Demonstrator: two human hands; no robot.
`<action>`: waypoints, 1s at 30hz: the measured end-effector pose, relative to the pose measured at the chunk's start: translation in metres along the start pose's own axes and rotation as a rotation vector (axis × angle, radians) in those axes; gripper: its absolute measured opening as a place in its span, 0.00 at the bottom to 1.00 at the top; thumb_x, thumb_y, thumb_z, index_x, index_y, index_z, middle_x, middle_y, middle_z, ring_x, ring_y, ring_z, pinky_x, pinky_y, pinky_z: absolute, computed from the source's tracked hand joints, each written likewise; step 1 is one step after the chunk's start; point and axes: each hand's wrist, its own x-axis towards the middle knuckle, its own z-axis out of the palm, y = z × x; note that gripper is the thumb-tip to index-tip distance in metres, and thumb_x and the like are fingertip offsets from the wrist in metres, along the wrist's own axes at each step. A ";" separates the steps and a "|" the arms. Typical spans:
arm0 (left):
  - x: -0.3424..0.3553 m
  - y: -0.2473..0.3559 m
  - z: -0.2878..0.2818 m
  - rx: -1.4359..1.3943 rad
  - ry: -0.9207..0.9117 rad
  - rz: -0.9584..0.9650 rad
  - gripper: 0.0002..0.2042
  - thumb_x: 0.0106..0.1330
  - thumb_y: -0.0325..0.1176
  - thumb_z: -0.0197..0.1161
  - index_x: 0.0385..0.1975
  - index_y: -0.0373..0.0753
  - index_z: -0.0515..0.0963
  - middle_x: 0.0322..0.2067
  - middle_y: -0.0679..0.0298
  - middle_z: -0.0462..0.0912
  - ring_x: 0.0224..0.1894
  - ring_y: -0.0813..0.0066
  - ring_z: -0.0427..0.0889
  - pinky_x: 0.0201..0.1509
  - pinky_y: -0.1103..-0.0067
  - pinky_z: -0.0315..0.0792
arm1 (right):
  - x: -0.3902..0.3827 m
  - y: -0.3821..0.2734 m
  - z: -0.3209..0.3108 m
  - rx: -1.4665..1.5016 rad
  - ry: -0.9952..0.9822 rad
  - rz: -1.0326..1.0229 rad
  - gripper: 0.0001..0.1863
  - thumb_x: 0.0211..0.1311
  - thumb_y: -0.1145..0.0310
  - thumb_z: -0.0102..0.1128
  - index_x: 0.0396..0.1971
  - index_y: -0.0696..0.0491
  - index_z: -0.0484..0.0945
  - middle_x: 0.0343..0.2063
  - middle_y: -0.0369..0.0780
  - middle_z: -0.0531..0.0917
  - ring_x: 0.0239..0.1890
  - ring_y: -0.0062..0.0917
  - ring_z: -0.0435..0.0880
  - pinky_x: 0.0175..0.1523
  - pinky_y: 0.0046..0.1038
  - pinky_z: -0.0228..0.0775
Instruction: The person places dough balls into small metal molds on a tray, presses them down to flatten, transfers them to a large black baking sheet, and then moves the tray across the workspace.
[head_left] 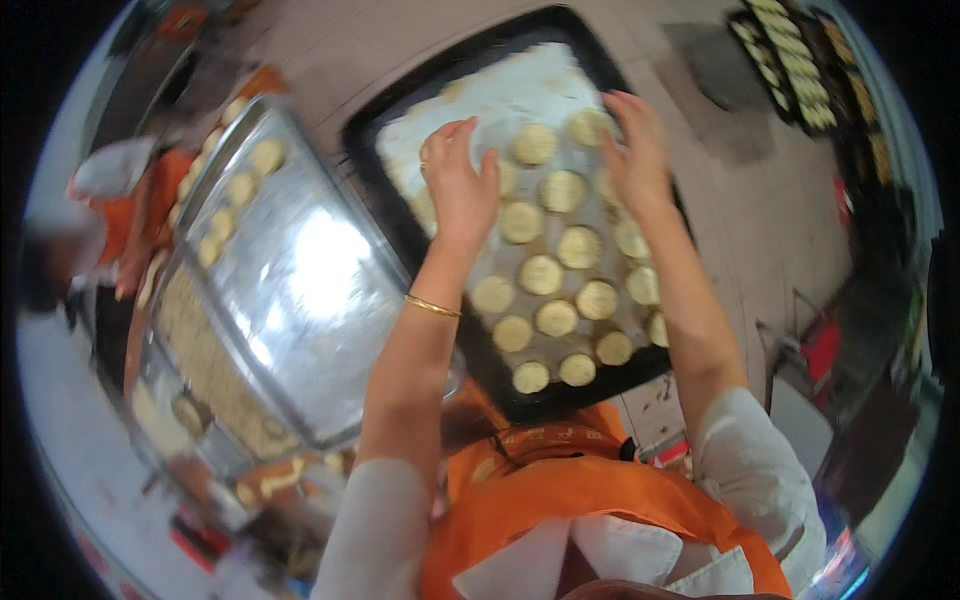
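A large black baking tray point(525, 410) lined with a pale sheet lies in front of me. Several flat, round, pale yellow dough pieces point(578, 247) sit on it in rows, mostly over its near and middle part. My left hand point(460, 185) hovers over the tray's left side, thumb and fingers apart, with nothing seen in it. Over the right side, my right hand point(637, 150) has its fingers spread, its thumb and fingertips beside a dough round point(588, 127) at the far right of the rows. Whether they touch that round I cannot tell.
Left of the tray is a shiny metal tray point(345, 350) with several dough balls point(241, 188) along its far left. A pan of tan crumbly filling point(215, 350) is beside it. A co-worker in orange point(150, 205) is at far left. Trays of shaped dough point(795, 65) stand at far right.
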 end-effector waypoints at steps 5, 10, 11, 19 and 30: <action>-0.009 -0.102 -0.104 0.310 0.295 -0.052 0.25 0.61 0.31 0.67 0.60 0.38 0.74 0.63 0.42 0.64 0.66 0.42 0.62 0.70 0.56 0.57 | -0.057 -0.043 -0.052 -0.028 -0.070 -0.012 0.21 0.64 0.79 0.56 0.58 0.54 0.76 0.58 0.46 0.76 0.63 0.41 0.73 0.66 0.38 0.66; 0.003 -0.238 -0.214 0.760 0.225 -0.229 0.31 0.62 0.34 0.66 0.68 0.44 0.69 0.70 0.40 0.56 0.72 0.38 0.54 0.72 0.50 0.55 | -0.113 -0.106 -0.048 0.061 -0.265 0.106 0.19 0.64 0.80 0.55 0.55 0.57 0.76 0.58 0.47 0.75 0.62 0.41 0.73 0.66 0.38 0.65; 0.013 -0.252 -0.227 0.822 0.168 -0.286 0.31 0.62 0.34 0.66 0.68 0.45 0.69 0.70 0.42 0.57 0.73 0.40 0.54 0.73 0.52 0.55 | -0.122 -0.109 -0.045 0.082 -0.286 0.119 0.20 0.63 0.80 0.56 0.55 0.57 0.76 0.58 0.47 0.75 0.62 0.41 0.73 0.66 0.38 0.65; 0.017 -0.298 -0.281 0.725 -0.006 -0.404 0.20 0.61 0.35 0.65 0.56 0.52 0.79 0.55 0.52 0.76 0.60 0.51 0.74 0.64 0.57 0.71 | -0.116 -0.192 0.018 0.210 -0.385 -0.014 0.18 0.59 0.84 0.57 0.49 0.56 0.80 0.52 0.46 0.80 0.56 0.40 0.78 0.62 0.36 0.70; -0.101 -0.226 -0.296 0.530 -0.032 -0.349 0.20 0.58 0.27 0.68 0.52 0.43 0.80 0.48 0.48 0.76 0.52 0.47 0.76 0.58 0.62 0.73 | 0.010 -0.359 0.231 0.398 -0.375 -0.497 0.24 0.57 0.80 0.60 0.56 0.51 0.76 0.54 0.48 0.78 0.55 0.45 0.77 0.60 0.41 0.71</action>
